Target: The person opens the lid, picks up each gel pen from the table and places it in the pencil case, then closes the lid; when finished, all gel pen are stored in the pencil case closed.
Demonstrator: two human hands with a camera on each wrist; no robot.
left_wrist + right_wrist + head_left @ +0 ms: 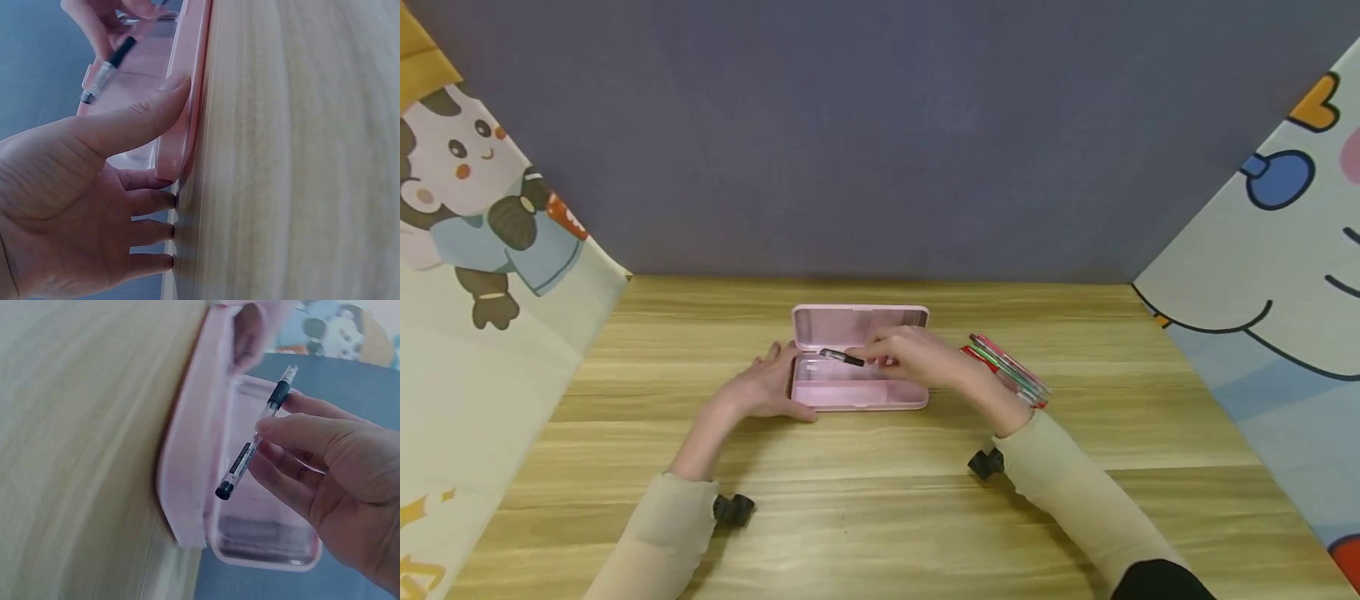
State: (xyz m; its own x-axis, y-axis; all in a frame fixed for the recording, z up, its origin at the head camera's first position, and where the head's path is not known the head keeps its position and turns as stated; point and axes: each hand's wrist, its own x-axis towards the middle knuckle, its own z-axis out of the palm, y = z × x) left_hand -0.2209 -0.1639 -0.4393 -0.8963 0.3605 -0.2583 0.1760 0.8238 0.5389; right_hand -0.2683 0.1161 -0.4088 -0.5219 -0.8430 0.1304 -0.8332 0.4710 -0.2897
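Observation:
A pink pencil case (860, 407) lies on the table with its lid (857, 327) raised at the back. A lengthwise divider splits its inside. My left hand (763, 387) holds the case at its left end, thumb along the front wall and fingers spread towards the back corner. Over the case, my right hand (913, 357) pinches a clear gel pen (240, 465) with a black grip and black end between thumb and fingers. In the head view the pen slants above the rear compartment, its clear end pointing left.
To the right of the case lies a bundle of several pens (1011, 371), red, green and pink among them, partly behind my right forearm. The wooden table (865, 508) ends at a grey back panel (880, 150). Cartoon-printed panels stand at both sides.

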